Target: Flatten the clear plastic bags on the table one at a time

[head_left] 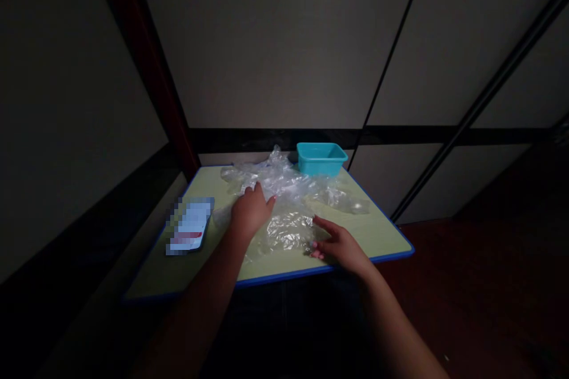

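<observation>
A thin, clear plastic bag [291, 231] lies crumpled in the middle of the small table, with more clear plastic [278, 174] bunched behind it. Over the left part of the plastic is my left hand [251, 211], palm down, its thumb apart from the fingers. My right hand [341, 244] rests at the near right edge of the bag, index finger stretched toward it and the other fingers loosely bent. Pink spots show at its lower fingertips; whether they are nails or a small object, I cannot tell. Neither hand visibly grips the plastic.
The pale yellow table [377, 243] has a blue edge. A phone [192, 226] with a lit, blurred screen lies at the left. At the back right stands a turquoise plastic basket [320, 160]. Directly behind the table rise light panels [275, 41] with dark strips.
</observation>
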Motion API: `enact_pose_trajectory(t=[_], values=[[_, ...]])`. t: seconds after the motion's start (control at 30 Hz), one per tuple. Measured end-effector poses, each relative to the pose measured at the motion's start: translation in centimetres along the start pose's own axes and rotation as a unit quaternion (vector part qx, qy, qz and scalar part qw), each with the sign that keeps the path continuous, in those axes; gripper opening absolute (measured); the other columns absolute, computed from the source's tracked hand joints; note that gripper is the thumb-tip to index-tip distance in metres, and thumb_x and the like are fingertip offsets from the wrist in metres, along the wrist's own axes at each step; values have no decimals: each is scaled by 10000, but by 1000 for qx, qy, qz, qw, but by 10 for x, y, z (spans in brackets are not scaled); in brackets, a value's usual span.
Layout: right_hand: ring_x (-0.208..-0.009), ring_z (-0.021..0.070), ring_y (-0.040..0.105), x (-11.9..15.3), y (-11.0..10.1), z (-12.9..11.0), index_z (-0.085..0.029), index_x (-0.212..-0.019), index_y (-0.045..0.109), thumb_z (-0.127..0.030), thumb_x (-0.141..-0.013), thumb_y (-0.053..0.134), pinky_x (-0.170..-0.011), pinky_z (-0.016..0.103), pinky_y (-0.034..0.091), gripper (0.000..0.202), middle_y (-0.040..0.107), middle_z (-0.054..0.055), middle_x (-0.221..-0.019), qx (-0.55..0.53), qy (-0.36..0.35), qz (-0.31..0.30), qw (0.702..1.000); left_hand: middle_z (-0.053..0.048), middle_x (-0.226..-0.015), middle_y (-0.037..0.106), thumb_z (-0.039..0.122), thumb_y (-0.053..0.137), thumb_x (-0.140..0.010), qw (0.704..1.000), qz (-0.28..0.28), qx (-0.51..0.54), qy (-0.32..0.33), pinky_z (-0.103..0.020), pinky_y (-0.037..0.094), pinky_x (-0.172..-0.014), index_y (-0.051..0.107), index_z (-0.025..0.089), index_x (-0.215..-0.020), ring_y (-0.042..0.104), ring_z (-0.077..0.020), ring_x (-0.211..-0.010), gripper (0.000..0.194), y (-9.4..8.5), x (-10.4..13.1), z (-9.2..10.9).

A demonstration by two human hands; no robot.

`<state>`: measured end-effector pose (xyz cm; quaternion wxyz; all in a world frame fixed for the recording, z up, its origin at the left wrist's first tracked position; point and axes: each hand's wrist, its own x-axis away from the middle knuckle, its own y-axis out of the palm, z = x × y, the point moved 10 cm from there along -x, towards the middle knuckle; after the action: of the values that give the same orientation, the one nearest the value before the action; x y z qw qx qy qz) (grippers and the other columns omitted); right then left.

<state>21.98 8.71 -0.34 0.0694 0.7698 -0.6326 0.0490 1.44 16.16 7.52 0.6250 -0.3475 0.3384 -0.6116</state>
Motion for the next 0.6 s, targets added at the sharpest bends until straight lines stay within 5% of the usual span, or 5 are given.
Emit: enact_pose_trajectory(t=[0.07, 0.13, 0.3, 0.5, 0.6], values=[[-594, 190, 656, 1, 4, 2, -101, -1422, 307, -280, -613, 761, -600, 310, 501, 945, 686, 9, -645, 1, 0, -6, 1000, -230, -1416, 384, 409, 505, -868, 980, 159, -102, 68, -517, 314, -1013, 252, 107, -1444, 372, -383, -1288, 698, -24, 33, 25], [-592, 196, 654, 2, 10, 3, -77, -1429, 285, -294, -627, 744, -603, 318, 506, 948, 682, 13, -629, 3, 0, -20, 1000, -228, -1461, 322, 419, 512, -869, 962, 192, -137, 138, -516, 268, -1058, 253, 84, -1444, 300, -367, -1338, 714, -16, 63, 48], [-672, 186, 647, 1, 17, -11, -128, -1323, 487, -203, -596, 677, -602, 303, 520, 755, 687, 107, -1061, 72, -75, -31, 994, -81, -1524, 267, 490, 311, -949, 929, -28, -117, 350, -446, 199, -1128, 303, 183, -1438, 149, -222, -1419, 577, 67, 106, 83], [-863, 238, 647, 4, 18, -9, -166, -1278, 546, -184, -595, 617, -686, 339, 545, 686, 643, 97, -1179, 115, -80, -43, 989, -108, -1536, 190, 541, 216, -944, 952, -65, -108, 278, -506, 135, -1137, 238, 123, -1465, 136, -240, -1421, 668, 92, 99, 65], [-887, 255, 648, 9, 5, -10, -168, -1301, 515, -304, -667, 654, -691, 368, 552, 663, 566, 141, -1279, 146, -83, 3, 986, -119, -1527, 207, 567, 197, -936, 957, -74, -95, 263, -521, 111, -1136, 277, 128, -1455, 140, -251, -1419, 684, 100, 100, 60]])
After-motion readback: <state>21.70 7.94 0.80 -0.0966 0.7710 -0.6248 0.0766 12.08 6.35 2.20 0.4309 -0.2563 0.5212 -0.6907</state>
